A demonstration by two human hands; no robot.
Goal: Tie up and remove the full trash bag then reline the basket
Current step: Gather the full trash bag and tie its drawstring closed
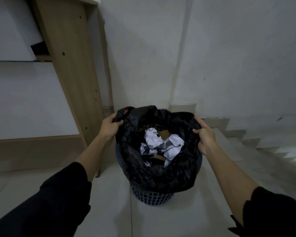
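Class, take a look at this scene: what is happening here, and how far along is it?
A person is emptying a bin. The left hand and right hand each grip an opposite edge of the black plastic trash bag, which sits in a blue lattice plastic basket on the tiled floor. The bag is open and untied, with crumpled white paper showing inside. It has not been lifted out.
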